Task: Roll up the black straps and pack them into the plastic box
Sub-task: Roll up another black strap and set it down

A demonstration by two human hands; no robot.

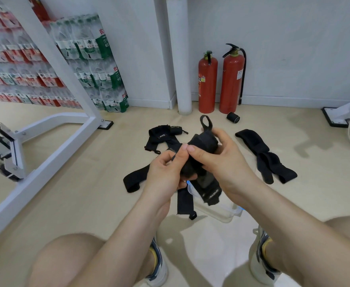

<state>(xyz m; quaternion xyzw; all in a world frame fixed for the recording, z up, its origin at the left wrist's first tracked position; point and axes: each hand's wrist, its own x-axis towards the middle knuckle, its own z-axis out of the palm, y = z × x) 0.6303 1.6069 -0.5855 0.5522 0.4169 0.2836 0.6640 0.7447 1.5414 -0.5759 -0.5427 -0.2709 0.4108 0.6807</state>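
Observation:
Both hands hold a partly rolled black strap above the floor. My right hand grips the roll, its thumb on top. My left hand pinches the strap's loose part beside the roll. A loop of the strap sticks up behind my right hand, and loose ends hang down over the clear plastic box, which is mostly hidden under my hands. More black straps lie on the floor: a pile at the back, a long one at the right, another at the left. A rolled strap lies near the wall.
Two red fire extinguishers stand against the wall beside a white pipe. A white metal frame slants across the left. Packs of bottled water are stacked behind it. My knees and shoes fill the bottom edge.

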